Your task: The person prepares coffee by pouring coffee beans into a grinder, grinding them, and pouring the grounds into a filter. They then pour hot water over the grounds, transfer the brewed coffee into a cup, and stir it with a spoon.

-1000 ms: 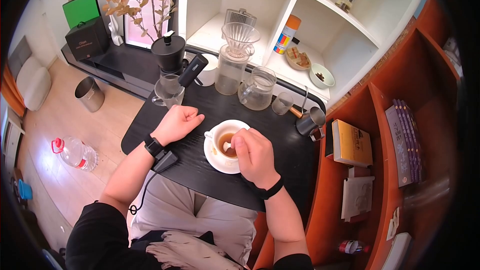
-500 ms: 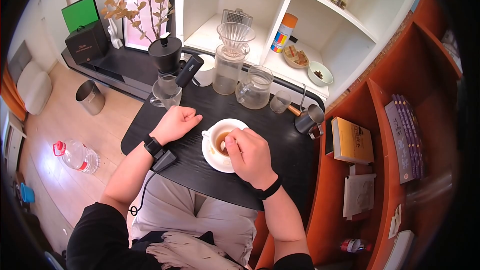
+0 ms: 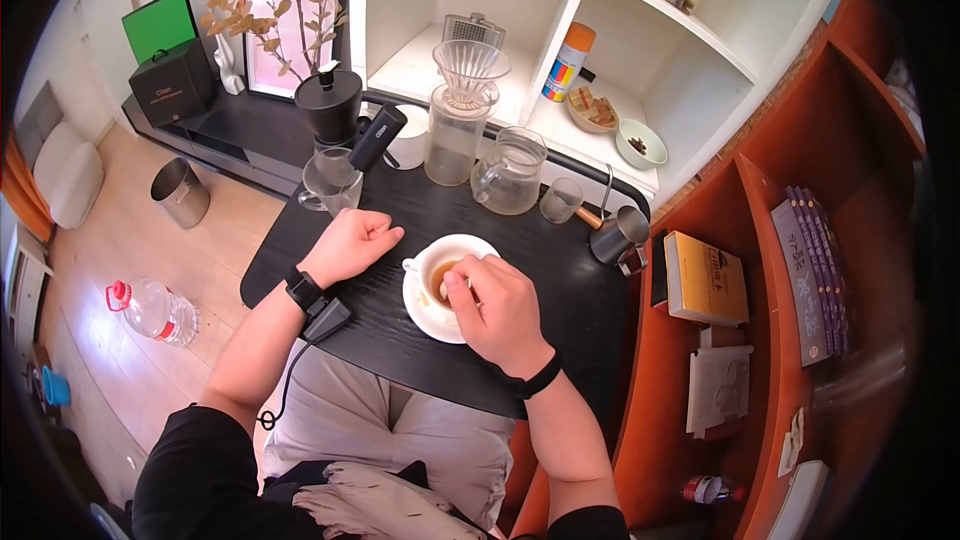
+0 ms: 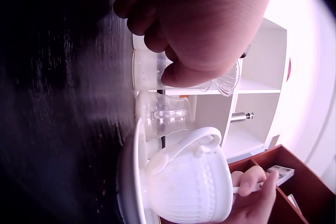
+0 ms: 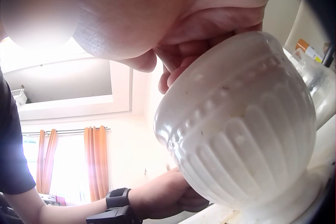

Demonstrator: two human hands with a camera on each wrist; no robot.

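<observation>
A white cup (image 3: 424, 262) with brown liquid (image 3: 439, 278) stands on a white saucer (image 3: 419, 317) on the black table. Over its rim, my right hand (image 3: 500, 312) pinches the thin white handle of a spoon (image 4: 258, 187) between thumb and fingers; the spoon's lower end is inside the cup. Fluted sides of the cup fill much of the right wrist view, just below the palm. To the left, my left hand (image 3: 350, 244) rests on the table, fingers loosely curled and holding nothing. The cup's handle points toward it.
Behind the cup stand a glass mug (image 3: 333, 180), a carafe with a dripper (image 3: 470, 70) on top, a glass server (image 3: 510, 175), a small glass (image 3: 561, 202) and a metal pitcher (image 3: 620, 235). A black grinder (image 3: 328, 105) is at the back left. Wooden shelves (image 3: 640, 410) border the right.
The right hand, with the spoon, has shifted slightly left over the cup. The left hand stays where it was, and the whole view has tilted a little.
</observation>
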